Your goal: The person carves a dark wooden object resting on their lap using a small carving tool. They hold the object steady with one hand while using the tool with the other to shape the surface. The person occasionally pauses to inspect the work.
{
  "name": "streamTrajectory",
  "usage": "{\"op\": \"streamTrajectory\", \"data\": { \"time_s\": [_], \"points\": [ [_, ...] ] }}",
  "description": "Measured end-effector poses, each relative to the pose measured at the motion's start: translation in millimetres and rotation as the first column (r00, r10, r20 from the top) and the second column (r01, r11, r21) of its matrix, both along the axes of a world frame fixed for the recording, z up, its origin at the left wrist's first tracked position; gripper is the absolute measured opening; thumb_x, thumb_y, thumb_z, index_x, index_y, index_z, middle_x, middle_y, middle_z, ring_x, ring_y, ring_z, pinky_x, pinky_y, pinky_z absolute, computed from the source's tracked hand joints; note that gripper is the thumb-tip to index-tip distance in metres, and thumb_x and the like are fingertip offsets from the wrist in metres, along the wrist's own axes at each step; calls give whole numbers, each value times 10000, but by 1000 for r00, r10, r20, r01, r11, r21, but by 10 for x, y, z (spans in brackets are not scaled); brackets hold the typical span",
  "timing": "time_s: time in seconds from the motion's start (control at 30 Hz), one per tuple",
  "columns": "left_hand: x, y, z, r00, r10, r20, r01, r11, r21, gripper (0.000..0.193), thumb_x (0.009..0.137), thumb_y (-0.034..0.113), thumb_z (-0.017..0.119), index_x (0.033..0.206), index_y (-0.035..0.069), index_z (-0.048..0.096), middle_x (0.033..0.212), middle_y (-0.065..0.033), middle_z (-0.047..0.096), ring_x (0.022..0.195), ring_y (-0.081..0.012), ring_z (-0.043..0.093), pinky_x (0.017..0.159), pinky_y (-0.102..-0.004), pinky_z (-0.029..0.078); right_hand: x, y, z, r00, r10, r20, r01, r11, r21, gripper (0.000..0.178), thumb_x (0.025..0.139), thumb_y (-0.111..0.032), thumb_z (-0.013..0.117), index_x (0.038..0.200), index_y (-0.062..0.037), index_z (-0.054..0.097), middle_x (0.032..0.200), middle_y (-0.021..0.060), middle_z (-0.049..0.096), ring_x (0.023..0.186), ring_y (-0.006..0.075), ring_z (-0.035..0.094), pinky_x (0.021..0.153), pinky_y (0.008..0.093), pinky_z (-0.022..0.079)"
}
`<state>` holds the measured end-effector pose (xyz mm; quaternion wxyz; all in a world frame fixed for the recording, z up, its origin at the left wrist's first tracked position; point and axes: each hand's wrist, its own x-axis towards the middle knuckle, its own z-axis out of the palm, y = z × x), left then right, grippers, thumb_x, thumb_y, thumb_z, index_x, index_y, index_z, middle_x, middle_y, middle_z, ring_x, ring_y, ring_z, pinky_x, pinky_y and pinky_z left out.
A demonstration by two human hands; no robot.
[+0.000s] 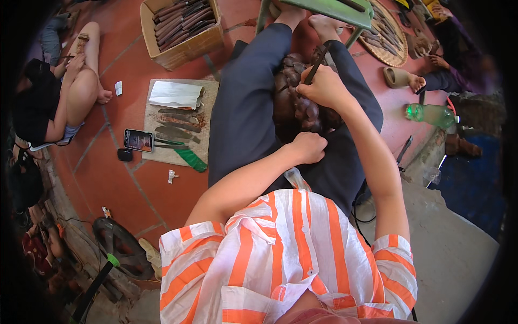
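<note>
Between my knees sits a dark brown carved wooden piece (pixel 288 89) with rounded, bulging forms. My right hand (pixel 324 89) is closed around a slim dark stick-like tool (pixel 318 62), held slanting over the carving's right side. The tool's working end is hidden, so I cannot tell its exact kind. My left hand (pixel 309 147) is curled closed by the carving's near end, over my right thigh; whatever its fingers hold, if anything, is hidden.
A cardboard box (pixel 183 48) holds many dark-handled tools. On a mat (pixel 162 116) lie blades and folded paper, a phone (pixel 138 140) on its edge. A green stool (pixel 345 13), a woven tray (pixel 396 46), a green bottle (pixel 431 114) and other seated people surround me.
</note>
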<state>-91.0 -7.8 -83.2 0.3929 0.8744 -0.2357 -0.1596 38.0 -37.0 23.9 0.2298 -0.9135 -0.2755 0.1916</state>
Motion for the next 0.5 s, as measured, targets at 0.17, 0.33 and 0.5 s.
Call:
{"op": "streamTrajectory", "data": {
  "time_s": [0.17, 0.33, 0.5],
  "points": [
    [10, 12, -10, 1000, -10, 21, 11, 1000, -10, 193, 750, 159, 549, 756, -4, 652, 763, -196, 659, 751, -366, 647, 704, -469, 514, 37, -14, -28, 996, -30, 80, 32, 999, -22, 169, 652, -132, 629, 740, -2, 691, 747, 212, 662, 760, 377, 656, 746, 407, 526],
    [-6, -2, 27, 1000, -18, 11, 18, 1000, 12, 193, 744, 158, 547, 758, -3, 654, 775, -189, 665, 764, -359, 651, 713, -467, 516, -37, 13, -13, 995, -53, 83, 55, 998, -15, 174, 657, -136, 623, 744, -1, 692, 751, 216, 661, 760, 382, 654, 755, 413, 526],
    [-7, -2, -26, 1000, -4, 31, 5, 1000, -11, 191, 741, 159, 550, 757, -1, 654, 774, -189, 664, 768, -357, 653, 713, -464, 519, -34, -26, -30, 994, -78, 75, 80, 997, -15, 183, 670, -157, 630, 753, -8, 695, 756, 212, 664, 770, 378, 655, 759, 412, 526]
  ]
}}
